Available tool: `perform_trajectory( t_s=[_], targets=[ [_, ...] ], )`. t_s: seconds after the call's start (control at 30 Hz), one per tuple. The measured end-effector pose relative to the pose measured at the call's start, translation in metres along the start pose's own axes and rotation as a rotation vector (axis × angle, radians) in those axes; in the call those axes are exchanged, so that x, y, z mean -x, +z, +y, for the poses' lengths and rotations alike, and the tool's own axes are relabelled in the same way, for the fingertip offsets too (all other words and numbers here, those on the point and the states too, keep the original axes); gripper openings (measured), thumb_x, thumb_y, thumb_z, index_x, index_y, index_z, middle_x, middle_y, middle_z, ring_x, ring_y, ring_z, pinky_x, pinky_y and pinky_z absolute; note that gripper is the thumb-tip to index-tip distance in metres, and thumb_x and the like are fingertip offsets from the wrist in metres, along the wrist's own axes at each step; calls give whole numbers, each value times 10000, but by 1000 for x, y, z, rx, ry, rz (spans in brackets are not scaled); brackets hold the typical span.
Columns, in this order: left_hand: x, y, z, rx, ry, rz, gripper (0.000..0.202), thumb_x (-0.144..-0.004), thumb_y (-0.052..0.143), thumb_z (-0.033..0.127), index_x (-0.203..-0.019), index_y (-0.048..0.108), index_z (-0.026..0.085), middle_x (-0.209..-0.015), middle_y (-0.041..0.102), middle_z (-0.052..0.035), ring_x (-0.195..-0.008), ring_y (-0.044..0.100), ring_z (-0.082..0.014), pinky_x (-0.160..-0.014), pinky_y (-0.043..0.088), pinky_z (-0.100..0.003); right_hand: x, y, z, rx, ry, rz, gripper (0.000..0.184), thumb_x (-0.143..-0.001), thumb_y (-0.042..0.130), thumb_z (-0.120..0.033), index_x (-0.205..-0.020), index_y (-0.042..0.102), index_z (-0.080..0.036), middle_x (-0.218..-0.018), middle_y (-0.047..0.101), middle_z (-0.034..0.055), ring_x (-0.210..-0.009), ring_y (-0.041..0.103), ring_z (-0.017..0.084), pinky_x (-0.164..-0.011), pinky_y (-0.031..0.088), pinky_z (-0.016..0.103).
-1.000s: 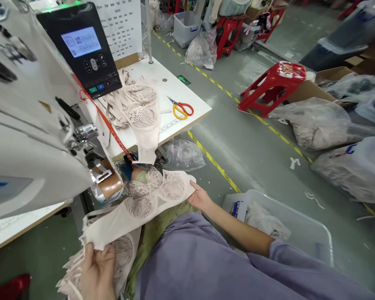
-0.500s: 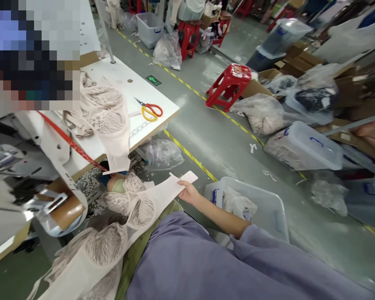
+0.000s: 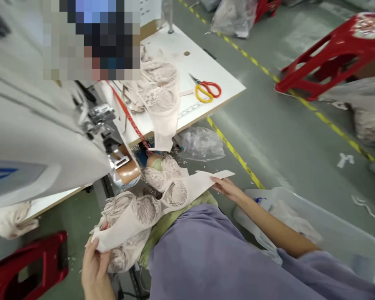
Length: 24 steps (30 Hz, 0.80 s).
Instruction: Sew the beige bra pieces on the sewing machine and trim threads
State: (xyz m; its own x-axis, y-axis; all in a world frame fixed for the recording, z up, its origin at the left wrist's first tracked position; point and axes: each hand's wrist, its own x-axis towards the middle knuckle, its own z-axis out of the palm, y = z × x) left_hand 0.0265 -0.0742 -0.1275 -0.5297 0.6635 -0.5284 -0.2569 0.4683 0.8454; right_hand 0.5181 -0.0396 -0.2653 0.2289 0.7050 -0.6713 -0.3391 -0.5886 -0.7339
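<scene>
A beige lace bra piece (image 3: 162, 200) stretches across my lap between both hands. My left hand (image 3: 95, 266), low in the view, pinches its near end with closed fingers. My right hand (image 3: 226, 189) holds the far strap end, fingers pressed on the fabric. More lace pieces bunch under it by my knee. The sewing machine (image 3: 43, 141) stands just left of the piece, its brown-taped arm (image 3: 126, 171) close above the fabric.
A white table (image 3: 206, 68) carries a pile of lace pieces (image 3: 158, 89) and red-and-yellow scissors (image 3: 206, 89). A clear plastic bin (image 3: 325, 233) sits under my right arm. Red stools stand at the lower left (image 3: 28, 266) and upper right (image 3: 328, 54). Plastic bags lie on the floor.
The view swung back left and down, so the machine fills the left side again. My left hand is back in view, gripping the piece's near end. My right hand stays on the far end.
</scene>
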Motion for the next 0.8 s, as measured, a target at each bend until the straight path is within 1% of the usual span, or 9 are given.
perform_trajectory(
  t_s=[0.1,0.17,0.23,0.3,0.4,0.5,0.6,0.7,0.8],
  targets=[
    [-4,-1,0,57,-55,42,308,-565,800,313,-817,675,187,-929,762,-37,-902,705,-213,-766,607,-288,-4,21,-5,248,-198,24,526,-674,794,-370,-1120,595,-174,-1360,560,199,-1392,398,358,-1145,327,556],
    [-2,-1,0,74,-72,61,318,-567,832,278,-809,645,193,-903,758,-14,-866,708,-192,-727,607,-264,-4,47,-12,427,-348,-39,583,-656,816,-428,-1142,609,-180,-1418,509,184,-1417,341,353,-1185,244,536],
    [3,-2,2,75,-88,80,347,-581,858,260,-834,628,207,-890,753,8,-804,707,-171,-672,606,-246,-5,79,-18,576,-435,-158,512,-624,843,-451,-1034,669,-197,-1286,608,145,-1308,465,337,-1162,278,495],
    [7,-4,5,53,-90,86,380,-599,874,263,-890,633,226,-903,750,15,-733,697,-151,-611,596,-227,-9,108,-21,674,-459,-265,416,-616,851,-453,-918,699,-210,-1072,682,97,-1113,588,302,-1066,379,449],
    [15,-6,11,-10,-85,107,482,-623,882,299,-1050,660,268,-989,740,2,-724,691,-150,-558,586,-214,-13,134,-24,757,-459,-348,303,-698,796,-419,-886,704,-200,-975,685,82,-947,618,251,-905,440,364],
    [23,-4,17,-92,-92,150,625,-649,875,358,-1226,640,302,-1168,706,-32,-816,700,-178,-562,601,-231,-11,139,-28,744,-435,-420,230,-806,683,-373,-934,700,-183,-991,691,84,-905,608,217,-820,432,304],
    [28,-2,20,-107,-72,127,665,-683,854,395,-1297,614,311,-1299,660,-50,-908,697,-194,-608,613,-232,-1,134,-34,629,-378,-500,260,-856,581,-366,-982,680,-161,-990,697,82,-871,610,199,-786,444,295],
    [27,-3,19,-98,-72,114,670,-687,854,387,-1309,609,338,-1306,663,-39,-956,689,-190,-653,615,-225,13,129,-41,458,-295,-578,325,-870,525,-370,-1083,651,-159,-1049,708,85,-894,635,187,-786,474,290],
    [25,-5,18,-105,-58,103,672,-699,847,357,-1323,598,347,-1277,679,-33,-970,687,-180,-689,608,-208,26,128,-50,322,-222,-626,377,-861,528,-375,-1151,626,-154,-1078,724,102,-894,661,180,-772,500,286]
  ],
)
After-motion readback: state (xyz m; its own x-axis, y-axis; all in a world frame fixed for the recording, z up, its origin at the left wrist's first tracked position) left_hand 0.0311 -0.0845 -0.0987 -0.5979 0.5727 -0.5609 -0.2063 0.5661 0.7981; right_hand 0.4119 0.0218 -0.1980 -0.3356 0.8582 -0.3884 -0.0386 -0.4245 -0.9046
